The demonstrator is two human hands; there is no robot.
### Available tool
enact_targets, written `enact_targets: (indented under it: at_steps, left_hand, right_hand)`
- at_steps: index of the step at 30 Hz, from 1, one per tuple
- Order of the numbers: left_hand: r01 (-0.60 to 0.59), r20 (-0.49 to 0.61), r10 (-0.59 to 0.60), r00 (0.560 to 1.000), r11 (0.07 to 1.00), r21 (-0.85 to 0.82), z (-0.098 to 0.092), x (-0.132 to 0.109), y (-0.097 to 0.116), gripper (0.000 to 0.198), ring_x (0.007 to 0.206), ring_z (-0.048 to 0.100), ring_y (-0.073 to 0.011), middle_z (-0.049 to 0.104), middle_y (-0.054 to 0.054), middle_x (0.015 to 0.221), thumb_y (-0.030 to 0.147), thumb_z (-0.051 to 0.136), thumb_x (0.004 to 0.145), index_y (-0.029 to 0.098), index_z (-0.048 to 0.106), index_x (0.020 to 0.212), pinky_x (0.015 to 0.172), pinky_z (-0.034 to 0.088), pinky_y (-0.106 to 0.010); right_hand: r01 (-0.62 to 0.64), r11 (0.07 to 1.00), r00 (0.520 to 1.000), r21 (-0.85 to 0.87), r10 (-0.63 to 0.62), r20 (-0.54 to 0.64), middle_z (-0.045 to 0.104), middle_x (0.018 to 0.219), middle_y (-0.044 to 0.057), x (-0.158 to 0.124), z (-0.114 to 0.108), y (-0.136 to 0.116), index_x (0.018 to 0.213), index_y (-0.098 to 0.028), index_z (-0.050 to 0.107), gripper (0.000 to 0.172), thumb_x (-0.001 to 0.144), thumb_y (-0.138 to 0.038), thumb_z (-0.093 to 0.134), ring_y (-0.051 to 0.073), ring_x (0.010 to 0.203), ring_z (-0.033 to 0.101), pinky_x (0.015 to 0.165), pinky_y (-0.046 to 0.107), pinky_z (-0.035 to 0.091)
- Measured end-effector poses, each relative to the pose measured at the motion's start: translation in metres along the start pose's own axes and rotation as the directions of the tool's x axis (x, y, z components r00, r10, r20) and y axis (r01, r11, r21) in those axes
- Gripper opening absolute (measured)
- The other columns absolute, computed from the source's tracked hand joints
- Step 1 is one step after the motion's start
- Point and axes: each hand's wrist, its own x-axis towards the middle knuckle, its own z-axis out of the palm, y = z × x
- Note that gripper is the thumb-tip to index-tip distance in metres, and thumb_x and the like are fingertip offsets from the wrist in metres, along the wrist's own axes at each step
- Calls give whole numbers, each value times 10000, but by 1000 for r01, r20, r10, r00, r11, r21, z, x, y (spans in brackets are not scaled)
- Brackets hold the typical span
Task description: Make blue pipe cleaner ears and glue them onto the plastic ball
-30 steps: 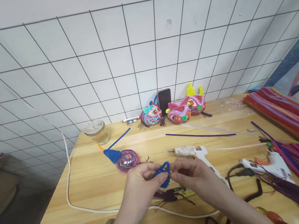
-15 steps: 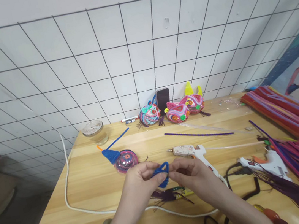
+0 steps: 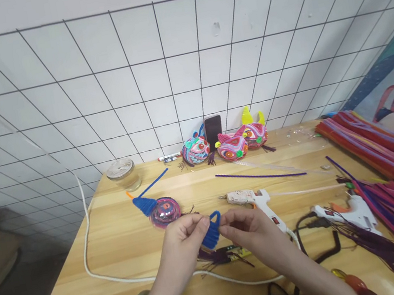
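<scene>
Above the table's middle, my left hand (image 3: 183, 244) pinches the left edge of a blue pipe cleaner piece (image 3: 211, 236), a ribbed triangle with an open loop at its top. My right hand (image 3: 252, 232) has its thumb and fingertips closed at the right side of that loop. A similar blue pipe cleaner triangle (image 3: 145, 206), with an orange tip and a loose blue stem, lies beyond my left hand against a shiny round pink-and-purple ornament (image 3: 164, 211). Under my hands is a dark purple tassel bundle (image 3: 216, 256), partly hidden.
A white glue gun (image 3: 246, 197) lies beyond my right hand, another glue gun (image 3: 359, 213) farther right. Pipe cleaner bundles (image 3: 376, 151) cover the right side. Animal ornaments (image 3: 232, 147), a phone (image 3: 213, 132) and a lidded jar (image 3: 123, 175) line the back. A white cable (image 3: 125, 280) crosses the table.
The blue pipe cleaner piece has turned in my fingers, showing more of its ribbed face. My left thumb has shifted up and left along its edge. The view has moved slightly.
</scene>
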Motion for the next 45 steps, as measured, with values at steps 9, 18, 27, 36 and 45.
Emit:
enact_targets:
  at_steps: [9,18,27,36,45]
  left_hand:
    - [-14,-34,12,999,998,-62,-3,2,5,257,505,518,-98,625,0,541,394,700,645,139,671,627,499,436,-195]
    - [-8,-28,6,1000,998,-62,-2,0,8,239,504,518,-94,621,7,542,375,696,658,138,669,639,497,437,-192]
    - [57,37,-52,998,987,-151,-3,1,7,230,522,510,-85,623,-5,563,344,708,660,119,667,638,522,426,-188]
    - [175,95,-156,983,949,-261,-3,-4,6,237,474,490,-79,592,-5,545,340,698,679,112,636,652,489,399,-202]
    - [297,317,-165,934,852,-431,2,-6,-1,188,498,571,-116,628,-52,570,266,643,744,88,643,684,533,440,-233]
  right_hand:
    - [-47,997,998,69,44,43,527,569,-34,0,-9,1,827,-152,691,296,705,-420,664,81,486,418,483,221,318]
    - [-31,995,997,95,24,75,547,606,-29,-2,-5,0,761,-162,678,243,680,-390,703,72,496,392,488,214,310]
    - [75,997,990,6,-75,119,495,605,-32,-4,-4,-6,753,-167,614,236,767,-403,617,82,509,389,489,212,331]
    - [108,992,980,71,-118,162,466,607,-41,-6,-4,-3,713,-160,561,208,808,-342,595,76,519,413,506,198,354]
    - [110,977,957,180,-153,248,582,644,-3,-9,-4,0,722,-150,604,164,828,-274,589,87,569,495,534,191,392]
